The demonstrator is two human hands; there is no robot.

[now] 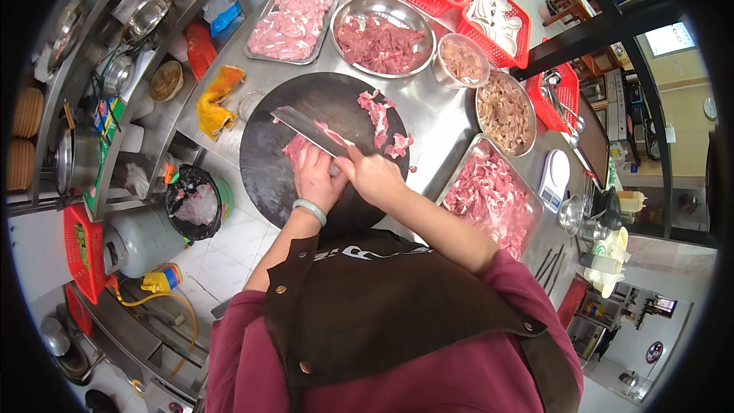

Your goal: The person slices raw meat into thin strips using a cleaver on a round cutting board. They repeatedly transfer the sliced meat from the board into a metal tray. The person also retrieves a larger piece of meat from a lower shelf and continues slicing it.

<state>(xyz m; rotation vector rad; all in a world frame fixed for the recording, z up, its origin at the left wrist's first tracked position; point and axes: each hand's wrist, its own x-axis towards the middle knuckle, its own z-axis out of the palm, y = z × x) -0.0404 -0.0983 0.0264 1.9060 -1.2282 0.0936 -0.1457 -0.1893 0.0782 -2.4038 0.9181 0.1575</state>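
My right hand [371, 176] grips the handle of a cleaver [307, 127], whose broad blade slants up to the left across a round, dark chopping block [338, 89]. Under the fingers of my left hand [314, 176], a piece of raw meat [293, 146] is pressed against the block. The blade lies along this meat, just beyond my left fingertips, and a thin strip of meat shows on its far side. My hands almost touch near the cleaver's handle. Cut raw meat pieces [375, 117] rest apart on the block's right side.
A tray of pale meat [292, 23], a steel bowl of red meat [381, 40], a plastic tub [461, 60] and a tray of sliced meat [487, 201] surround the block. Left of it lie a yellow cloth [221, 100] and, lower, a lined bin [195, 201]. A kitchen scale [554, 178] stands right.
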